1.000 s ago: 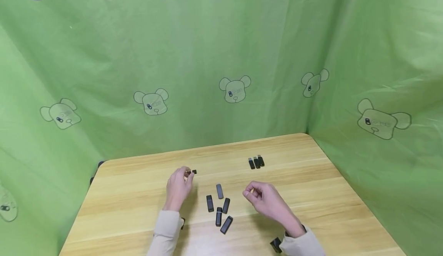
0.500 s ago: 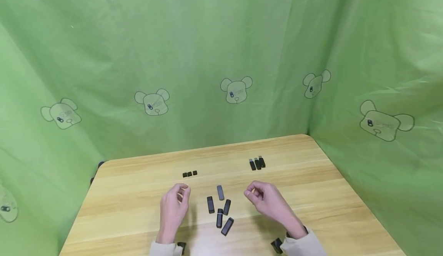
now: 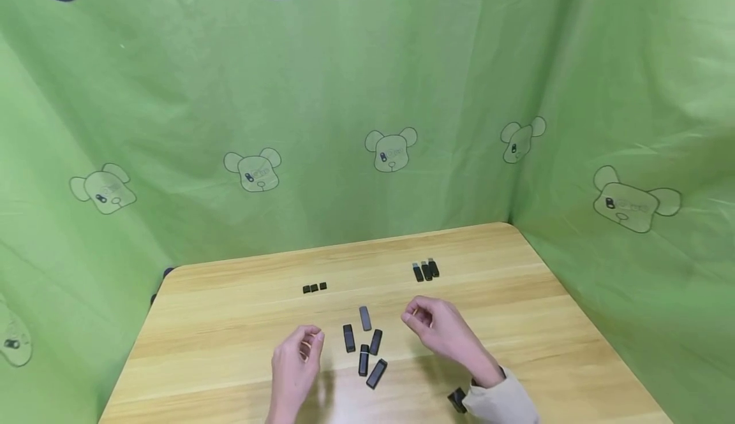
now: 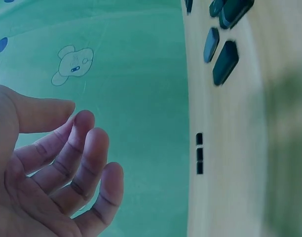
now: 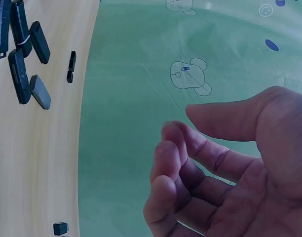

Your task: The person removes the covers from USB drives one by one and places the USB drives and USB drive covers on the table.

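Several dark USB sticks lie loosely grouped mid-table: a grey stick [image 3: 365, 318], a black stick [image 3: 349, 338], one with a pale band [image 3: 363, 360] and others beside them. Left of this group, my left hand [image 3: 295, 363] hovers with loosely bent fingers; its palm in the left wrist view holds nothing. On the right, my right hand [image 3: 445, 328] hangs above the table, fingers loosely curled, nothing in them in the right wrist view. Three small black caps [image 3: 314, 287] form a row farther back at left. Three uncapped USB sticks [image 3: 426, 272] lie side by side at back right, metal plugs pointing away.
The wooden table [image 3: 230, 322] has its far edge close to a green curtain [image 3: 321, 92] printed with bear heads, which also hangs along both sides. A black wrist device [image 3: 457, 400] shows at the right cuff.
My left hand let go of a small black cap at the end of the row, then drew back toward the near edge. My right hand has barely moved.
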The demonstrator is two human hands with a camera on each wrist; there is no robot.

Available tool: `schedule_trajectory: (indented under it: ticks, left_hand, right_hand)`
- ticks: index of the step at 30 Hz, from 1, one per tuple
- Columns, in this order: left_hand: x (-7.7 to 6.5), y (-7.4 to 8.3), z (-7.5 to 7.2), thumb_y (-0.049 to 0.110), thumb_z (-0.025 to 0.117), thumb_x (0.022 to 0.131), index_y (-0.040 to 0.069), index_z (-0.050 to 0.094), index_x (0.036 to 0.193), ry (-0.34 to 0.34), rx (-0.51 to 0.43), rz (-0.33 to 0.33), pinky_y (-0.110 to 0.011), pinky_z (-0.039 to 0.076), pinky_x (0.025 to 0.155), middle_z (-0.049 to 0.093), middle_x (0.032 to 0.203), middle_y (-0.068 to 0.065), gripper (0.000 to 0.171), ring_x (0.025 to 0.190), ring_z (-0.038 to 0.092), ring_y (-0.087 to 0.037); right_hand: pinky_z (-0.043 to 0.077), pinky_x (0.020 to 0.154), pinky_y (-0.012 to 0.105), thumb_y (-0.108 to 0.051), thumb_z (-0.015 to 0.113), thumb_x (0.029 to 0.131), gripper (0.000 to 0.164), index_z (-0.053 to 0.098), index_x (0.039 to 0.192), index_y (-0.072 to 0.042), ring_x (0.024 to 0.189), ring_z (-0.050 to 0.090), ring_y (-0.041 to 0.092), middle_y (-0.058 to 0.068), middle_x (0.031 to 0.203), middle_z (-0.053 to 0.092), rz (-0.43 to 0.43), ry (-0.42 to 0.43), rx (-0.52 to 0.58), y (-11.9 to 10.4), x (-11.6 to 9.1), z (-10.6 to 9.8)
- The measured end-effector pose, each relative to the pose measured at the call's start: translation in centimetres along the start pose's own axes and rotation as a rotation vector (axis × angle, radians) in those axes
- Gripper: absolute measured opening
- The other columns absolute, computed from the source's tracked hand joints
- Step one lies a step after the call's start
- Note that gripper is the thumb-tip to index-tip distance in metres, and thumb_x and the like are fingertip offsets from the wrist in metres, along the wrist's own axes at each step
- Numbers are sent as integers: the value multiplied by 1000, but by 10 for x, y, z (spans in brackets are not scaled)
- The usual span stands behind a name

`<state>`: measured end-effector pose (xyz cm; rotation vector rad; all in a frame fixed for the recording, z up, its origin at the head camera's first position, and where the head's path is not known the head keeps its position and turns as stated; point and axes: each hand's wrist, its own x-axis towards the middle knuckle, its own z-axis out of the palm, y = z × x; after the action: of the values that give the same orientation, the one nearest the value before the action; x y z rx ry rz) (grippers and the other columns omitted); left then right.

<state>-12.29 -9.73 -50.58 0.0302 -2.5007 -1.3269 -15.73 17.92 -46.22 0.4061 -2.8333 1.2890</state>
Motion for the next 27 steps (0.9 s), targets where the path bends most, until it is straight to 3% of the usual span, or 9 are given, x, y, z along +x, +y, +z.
schedule_trajectory:
  ticks: [8,13,18,27]
  left_hand:
    - [-14,3,3,9,70,93,8,74,95,-22,-31,-23,-16,50,64,71,79,1,4,66,56,3]
    - [-15,3,2,9,69,93,8,74,96,-16,-32,-31,-16,50,65,71,79,1,5,66,55,3]
    - [-16,3,1,8,69,93,8,74,95,-22,-47,-46,-17,51,66,71,79,1,5,65,55,3]
    - [-21,4,-1,10,70,93,10,74,95,-22,-30,-55,-18,49,67,70,78,3,4,65,55,3]
  right_hand:
    - [46,64,18,-17,69,95,6,69,89,-18,69,52,3,-7,74,61,-13,-19,-49,2,7,4]
    - [48,67,19,-16,69,94,4,69,90,-16,72,54,4,-8,77,63,-39,-31,-70,3,14,9]
    - [55,74,28,-15,70,94,4,70,93,-11,79,58,7,-6,86,67,-83,-55,-113,5,24,17]
    - [54,80,30,-10,71,91,12,71,103,-14,92,61,12,-1,101,69,-67,-145,-164,11,33,34]
